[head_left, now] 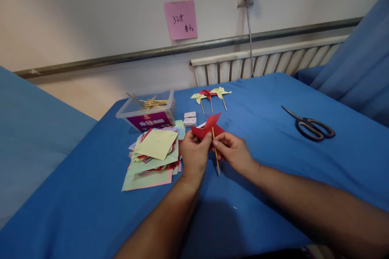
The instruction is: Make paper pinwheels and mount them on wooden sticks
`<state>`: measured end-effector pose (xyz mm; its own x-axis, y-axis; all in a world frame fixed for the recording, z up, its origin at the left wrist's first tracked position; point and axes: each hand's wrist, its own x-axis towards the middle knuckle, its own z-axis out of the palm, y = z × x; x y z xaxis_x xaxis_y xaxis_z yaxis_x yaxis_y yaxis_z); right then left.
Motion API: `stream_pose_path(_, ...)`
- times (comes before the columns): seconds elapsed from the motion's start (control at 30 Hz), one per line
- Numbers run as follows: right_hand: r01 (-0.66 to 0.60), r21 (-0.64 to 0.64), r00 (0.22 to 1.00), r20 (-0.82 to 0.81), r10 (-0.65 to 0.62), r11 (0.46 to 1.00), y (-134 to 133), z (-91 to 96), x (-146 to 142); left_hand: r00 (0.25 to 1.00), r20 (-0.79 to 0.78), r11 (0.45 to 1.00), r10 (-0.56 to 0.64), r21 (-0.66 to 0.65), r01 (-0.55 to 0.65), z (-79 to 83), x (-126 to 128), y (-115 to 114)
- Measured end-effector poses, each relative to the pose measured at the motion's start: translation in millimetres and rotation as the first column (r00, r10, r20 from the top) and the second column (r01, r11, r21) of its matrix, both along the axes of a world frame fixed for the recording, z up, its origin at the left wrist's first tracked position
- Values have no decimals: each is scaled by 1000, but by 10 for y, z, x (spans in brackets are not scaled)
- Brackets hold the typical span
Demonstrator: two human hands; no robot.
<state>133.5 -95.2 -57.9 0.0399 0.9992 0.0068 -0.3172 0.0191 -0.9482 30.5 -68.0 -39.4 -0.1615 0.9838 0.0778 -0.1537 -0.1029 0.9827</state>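
Between my hands, above the table, is a red paper pinwheel [215,120] with a thin wooden stick [216,162] against its near side. My left hand [196,151] is closed on the pinwheel's paper, its thumb close to the top of the stick. The fingers of my right hand [232,149] pinch the stick just below the paper. Some of the pinwheel is hidden behind my fingers. Just beyond lie finished-looking pinwheels, a red one [207,94] between two pale yellow ones, with their sticks pointing toward me.
A clear plastic box [173,107] holding wooden sticks [152,103] stands at the back left. Two small white boxes [190,119] sit beside it. In front is a pile of coloured paper squares [154,145]. Black-handled scissors [310,125] lie at right on the blue-covered table [273,202].
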Motion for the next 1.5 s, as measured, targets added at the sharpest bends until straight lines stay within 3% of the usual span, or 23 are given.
stream_pose_path(0.97, 28, 11, 998, 54, -29, 1000, 11, -26, -10, 998, -65, 999, 19, 34, -16, 21, 4, 8)
stream_pose_path(1.5, -3, -3, 1000, -2, 3, 1000, -20, -9, -22, 995, -99, 997, 31, 68, -24, 22, -14, -1)
